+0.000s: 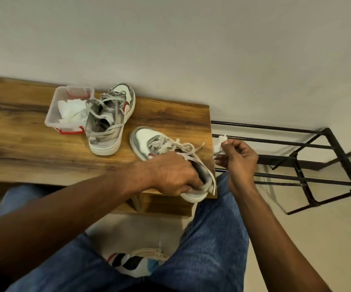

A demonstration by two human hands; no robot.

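pale wall behind, wooden bench along it, black metal rack on the floor past the bench's right end. person seated or crouched, jeans in the lower view.

near sneaker: white and grey, laces loose, at the right end of the bench, toe toward the wall, heel hanging over the front edge by the corner. probably drawn to the edge so the heel and sides can be reached without leaning in.

left hand: fingers curled over the collar and into the shoe's opening, thumb side on the outside. a firm grip on the heel end, apparently to steady the shoe for wiping.

right hand: closed in a pinch on a small crumpled white tissue, fingertips bunched, other fingers curled in. it is held just off the bench's right end, above the rack, near the shoe but not touching it. looks poised between wipes, or readying the wad.

second sneaker: farther back on the bench, toe to the wall, laces loose, untouched. touching its left side, a clear plastic box with red clips holds more white tissues, the supply kept within reach of either hand.
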